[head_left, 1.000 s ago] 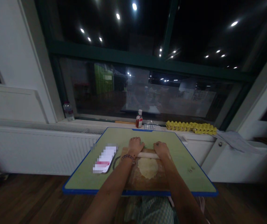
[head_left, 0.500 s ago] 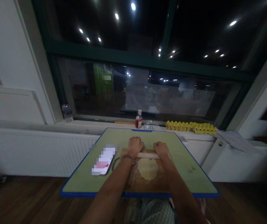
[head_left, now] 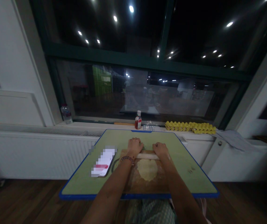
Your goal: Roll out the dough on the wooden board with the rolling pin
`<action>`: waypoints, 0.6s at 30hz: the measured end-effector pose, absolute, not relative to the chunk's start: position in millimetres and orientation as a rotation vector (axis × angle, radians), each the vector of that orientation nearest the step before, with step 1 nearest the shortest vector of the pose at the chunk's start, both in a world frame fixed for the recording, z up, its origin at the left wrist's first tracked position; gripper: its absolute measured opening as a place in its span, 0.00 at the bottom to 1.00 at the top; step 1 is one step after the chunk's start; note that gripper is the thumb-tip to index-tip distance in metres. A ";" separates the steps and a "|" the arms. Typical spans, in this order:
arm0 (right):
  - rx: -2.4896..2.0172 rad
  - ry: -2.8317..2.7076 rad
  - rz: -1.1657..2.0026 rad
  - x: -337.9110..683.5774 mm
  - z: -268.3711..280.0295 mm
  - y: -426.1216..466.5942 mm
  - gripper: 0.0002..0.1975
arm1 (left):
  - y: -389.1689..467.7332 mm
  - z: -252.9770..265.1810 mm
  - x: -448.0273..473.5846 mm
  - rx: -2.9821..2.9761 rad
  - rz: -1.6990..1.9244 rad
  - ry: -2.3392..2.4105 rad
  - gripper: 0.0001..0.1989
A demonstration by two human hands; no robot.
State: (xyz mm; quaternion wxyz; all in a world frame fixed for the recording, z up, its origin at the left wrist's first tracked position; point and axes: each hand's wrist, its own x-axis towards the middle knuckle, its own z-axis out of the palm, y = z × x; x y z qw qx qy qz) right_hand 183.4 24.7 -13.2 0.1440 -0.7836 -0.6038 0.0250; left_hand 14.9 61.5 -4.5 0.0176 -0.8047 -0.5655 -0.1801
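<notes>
A pale rolling pin (head_left: 147,156) lies crosswise at the far edge of a flat, roughly round sheet of dough (head_left: 147,170). My left hand (head_left: 135,146) is closed over the pin's left end, with a beaded bracelet on that wrist. Over the right end, my right hand (head_left: 161,150) is curled with its fingers bent. Both hands partly hide the pin's ends. Beneath the dough is a brown wooden board (head_left: 145,187), dusted with flour in places.
The board rests on a small green table (head_left: 82,183) with a blue edge. To my left lies a lit phone (head_left: 104,163). On the windowsill stand a small bottle of red liquid (head_left: 138,120), yellow egg cartons (head_left: 190,127) and a clear plastic bottle (head_left: 66,114).
Both hands stay on the rolling pin at the dough's far edge. The whole view has shifted very slightly; nothing else has visibly moved.
</notes>
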 end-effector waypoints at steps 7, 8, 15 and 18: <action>-2.260 -1.708 0.118 181.6 -9.9 22.6 0.18 | 61.1 -5.4 14.3 -2.512 -0.546 -1.752 0.13; -2.260 -1.703 0.125 181.4 -9.5 22.3 0.18 | 61.1 -5.4 14.3 -2.513 -0.544 -1.753 0.13; -2.265 -1.687 0.154 179.6 -8.1 22.7 0.16 | 60.6 -4.2 15.0 -2.509 -0.511 -1.771 0.13; -2.265 -1.683 0.161 179.1 -7.7 22.6 0.15 | 59.8 -3.6 15.3 -2.512 -0.498 -1.774 0.13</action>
